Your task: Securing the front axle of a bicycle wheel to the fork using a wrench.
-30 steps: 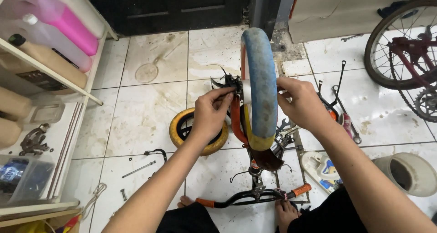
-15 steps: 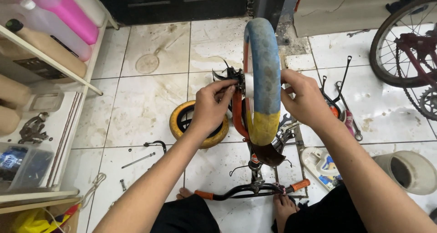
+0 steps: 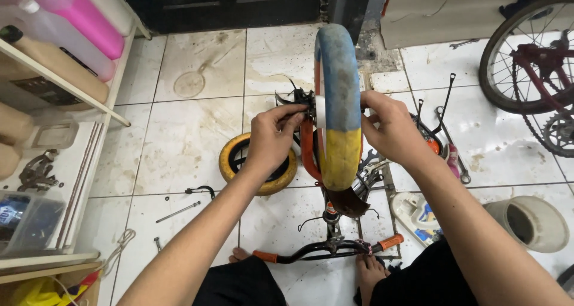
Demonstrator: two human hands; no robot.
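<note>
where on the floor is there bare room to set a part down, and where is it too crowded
Bare tiles lie between the shelf unit and the blue and yellow wheel, above the small yellow wheel. It is crowded right of the wheel, where wrenches lie by the big bicycle wheel, and around the handlebar.

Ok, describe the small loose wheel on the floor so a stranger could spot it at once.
Start at the upturned bike's blue and yellow wheel in the middle, which both hands work on. Look left, below the left hand: a small wheel lies flat on the tiles. Its yellow tyre and flat pose set it apart from the spoked wheel at far right.
</note>
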